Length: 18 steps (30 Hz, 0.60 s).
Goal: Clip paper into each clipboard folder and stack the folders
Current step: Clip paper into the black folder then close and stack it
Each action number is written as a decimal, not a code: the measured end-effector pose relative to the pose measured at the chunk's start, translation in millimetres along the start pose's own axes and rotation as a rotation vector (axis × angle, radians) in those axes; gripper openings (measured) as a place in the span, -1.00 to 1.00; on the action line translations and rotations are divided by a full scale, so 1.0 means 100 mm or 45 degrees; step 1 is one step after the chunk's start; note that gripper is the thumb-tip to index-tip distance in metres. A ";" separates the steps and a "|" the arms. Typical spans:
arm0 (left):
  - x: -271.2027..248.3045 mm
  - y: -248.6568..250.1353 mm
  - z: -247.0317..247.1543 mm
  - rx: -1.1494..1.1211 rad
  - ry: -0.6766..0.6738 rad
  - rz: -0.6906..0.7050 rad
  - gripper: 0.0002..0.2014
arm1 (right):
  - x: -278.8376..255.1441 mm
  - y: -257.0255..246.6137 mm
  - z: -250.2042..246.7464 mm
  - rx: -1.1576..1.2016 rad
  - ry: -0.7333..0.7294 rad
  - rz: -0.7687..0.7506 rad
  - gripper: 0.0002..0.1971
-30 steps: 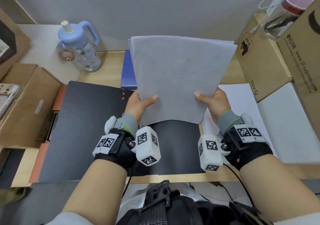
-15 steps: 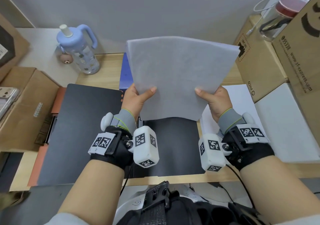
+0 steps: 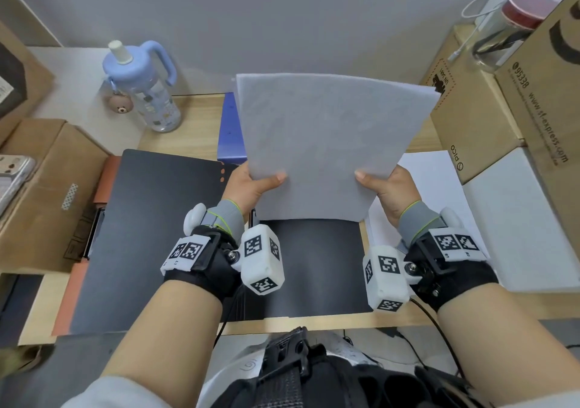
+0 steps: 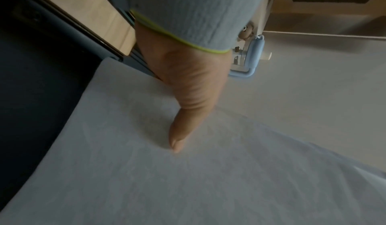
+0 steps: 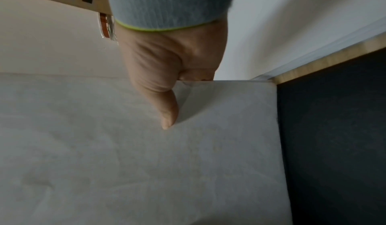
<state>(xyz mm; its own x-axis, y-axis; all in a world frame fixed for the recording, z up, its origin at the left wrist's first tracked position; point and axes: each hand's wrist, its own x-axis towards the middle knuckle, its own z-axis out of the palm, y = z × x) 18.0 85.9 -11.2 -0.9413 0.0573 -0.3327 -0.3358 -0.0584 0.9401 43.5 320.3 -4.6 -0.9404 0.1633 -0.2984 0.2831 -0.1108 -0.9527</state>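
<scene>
A sheaf of white paper [image 3: 323, 144] is held up, tilted, above the desk. My left hand [image 3: 251, 184] pinches its left edge, thumb on top, and my right hand [image 3: 384, 184] pinches its right edge the same way. The wrist views show each thumb pressed on the paper [image 4: 188, 170] [image 5: 125, 162]; the other fingers are hidden behind it. Below the paper lies an open black clipboard folder [image 3: 314, 266], its left cover [image 3: 157, 219] spread over an orange folder [image 3: 106, 178]. A blue folder [image 3: 230, 131] lies behind, partly hidden by the paper.
More white paper [image 3: 433, 194] lies on the desk at the right. Cardboard boxes [image 3: 470, 109] and a white box [image 3: 518, 219] crowd the right side. A cardboard box [image 3: 47, 194] sits at the left. A blue water bottle [image 3: 144, 87] stands at the back left.
Both hands have kept their hold on the paper. The sheaf has shifted slightly left and a little higher; its tilt is almost the same.
</scene>
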 end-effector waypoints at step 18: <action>0.01 -0.07 0.01 0.118 -0.022 -0.137 -0.65 | 0.00 -0.03 0.07 -0.257 0.079 0.087 -0.72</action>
<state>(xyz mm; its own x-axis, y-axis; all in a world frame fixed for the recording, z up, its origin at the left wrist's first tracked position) 19.0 87.5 -17.9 -0.8991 0.0752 -0.4313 -0.4294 0.0413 0.9022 41.1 314.2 -1.6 -0.9060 0.2226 -0.3599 0.3838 0.0739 -0.9205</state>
